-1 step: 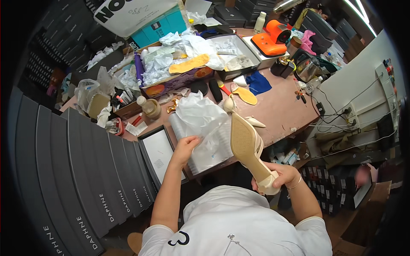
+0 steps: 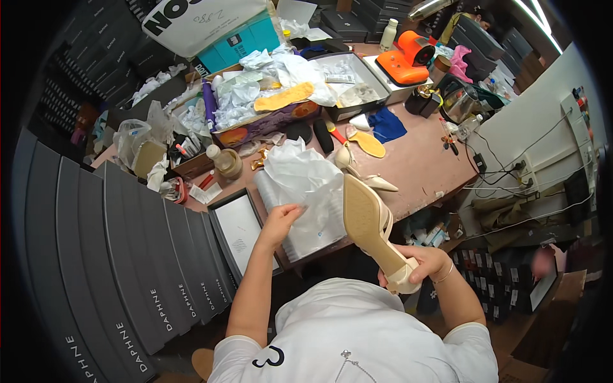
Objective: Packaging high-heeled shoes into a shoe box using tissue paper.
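My right hand (image 2: 426,263) grips a cream heeled shoe (image 2: 367,214) around its heel end. The tan sole faces up and the toe points away from me toward the table. Just beyond it, the matching cream shoe (image 2: 381,185) lies on the pink table, partly covered by the held one. My left hand (image 2: 282,223) pinches the near left edge of a crumpled sheet of white tissue paper (image 2: 297,167). That sheet lies over a stack of pale wrapping sheets (image 2: 313,241) at the table's front edge.
An open dark shoe box (image 2: 235,228) stands left of the sheets, beside a long row of grey shoe boxes (image 2: 137,242). Beyond are a pump bottle (image 2: 223,162), a carton of crumpled paper (image 2: 246,105), a yellow insole (image 2: 366,144), a blue cloth (image 2: 387,124) and an orange device (image 2: 403,64).
The held shoe has dropped slightly toward me, showing more of the shoe behind it. My left hand has shifted very slightly right, still pinching the tissue paper.
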A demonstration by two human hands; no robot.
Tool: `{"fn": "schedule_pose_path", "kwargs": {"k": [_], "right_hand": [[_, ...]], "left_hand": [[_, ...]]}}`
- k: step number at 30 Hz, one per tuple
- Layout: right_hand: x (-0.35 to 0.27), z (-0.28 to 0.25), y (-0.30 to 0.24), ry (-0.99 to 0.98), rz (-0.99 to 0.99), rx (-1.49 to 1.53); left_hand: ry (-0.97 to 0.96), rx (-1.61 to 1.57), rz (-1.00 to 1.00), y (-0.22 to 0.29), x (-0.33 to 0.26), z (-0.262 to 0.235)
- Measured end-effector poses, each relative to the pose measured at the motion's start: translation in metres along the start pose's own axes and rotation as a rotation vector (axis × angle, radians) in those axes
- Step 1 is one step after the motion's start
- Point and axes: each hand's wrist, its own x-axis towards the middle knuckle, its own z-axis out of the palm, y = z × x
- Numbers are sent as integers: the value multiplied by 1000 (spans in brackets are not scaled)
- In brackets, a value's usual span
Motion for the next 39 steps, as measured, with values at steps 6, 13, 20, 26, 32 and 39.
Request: {"fn": "schedule_pose_path", "kwargs": {"k": [6, 13, 20, 26, 32, 39], "right_hand": [[32, 3, 11, -24, 120, -155], [111, -55, 19, 170, 116, -236], [86, -94, 20, -262, 159, 109], [53, -144, 16, -441, 170, 275], [28, -129, -30, -75, 17, -9], [42, -130, -5, 311, -365, 678]], "left_hand": [[328, 93, 269, 36, -13, 17], [687, 43, 268, 14, -73, 14], [656, 347, 336, 44, -50, 76], [688, 279, 358, 86, -33, 120], [534, 593, 626, 118, -60, 168], [62, 290, 1081, 125, -33, 255]]}}
